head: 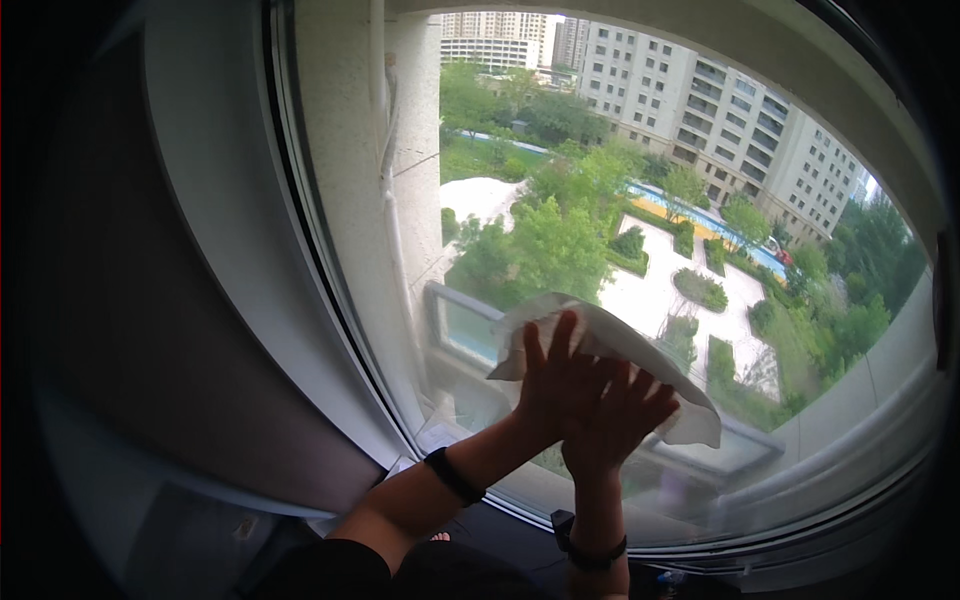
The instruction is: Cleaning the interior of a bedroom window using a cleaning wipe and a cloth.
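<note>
A thin white cloth (686, 424) lies spread against the large window pane (750, 330) in front of me. My left hand (555, 382) reaches up from the lower left and holds the cloth flat to the glass, its fingers spread. Beside it, partly overlapping, my right hand (619, 420) presses on the same cloth. The cloth's upper edge curls away, and its ends hang out past both hands. A black band (454, 476) circles my left wrist. Another dark band with a small block (589, 551) is around my right wrist.
The window frame (337, 300) runs down the left, beside a dark panel (210, 337). Along the bottom curves the lower frame rail (675, 553). Outside are a low glass railing (465, 322), trees and apartment buildings (697, 112). Toes (441, 536) show below my arms.
</note>
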### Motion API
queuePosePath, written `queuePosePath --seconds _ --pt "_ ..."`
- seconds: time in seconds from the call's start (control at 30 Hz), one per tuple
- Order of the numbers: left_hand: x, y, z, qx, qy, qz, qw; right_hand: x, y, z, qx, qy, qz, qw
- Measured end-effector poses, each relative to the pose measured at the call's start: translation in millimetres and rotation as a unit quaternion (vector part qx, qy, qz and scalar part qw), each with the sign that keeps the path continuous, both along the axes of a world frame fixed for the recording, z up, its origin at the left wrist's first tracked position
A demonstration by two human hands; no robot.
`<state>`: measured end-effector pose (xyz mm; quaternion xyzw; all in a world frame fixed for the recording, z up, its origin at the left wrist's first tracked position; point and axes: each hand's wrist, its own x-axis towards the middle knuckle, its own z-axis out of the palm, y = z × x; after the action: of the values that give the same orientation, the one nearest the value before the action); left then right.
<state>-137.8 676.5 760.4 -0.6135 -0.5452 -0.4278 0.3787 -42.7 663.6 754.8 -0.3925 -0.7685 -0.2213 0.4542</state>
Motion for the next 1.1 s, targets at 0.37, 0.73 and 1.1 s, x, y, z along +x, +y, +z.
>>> queuePosePath --seconds 0.37,0.73,1.1 --pt "-91.3 -21.1 -48.2 -0.239 -0.093 0.082 0.963 -94.3 -7.8 -51.0 -0.076 -0.183 -0.004 0.98" --pt "-156.1 0.6 75.3 -0.02 -0.194 -0.269 0.943 -165.3 -2.9 74.4 -0.108 -0.022 0.032 0.993" --pt "-101.6 -14.9 -49.9 -0.199 -0.059 0.04 0.977 -105.9 -16.9 -30.5 -0.116 -0.106 -0.017 0.987"
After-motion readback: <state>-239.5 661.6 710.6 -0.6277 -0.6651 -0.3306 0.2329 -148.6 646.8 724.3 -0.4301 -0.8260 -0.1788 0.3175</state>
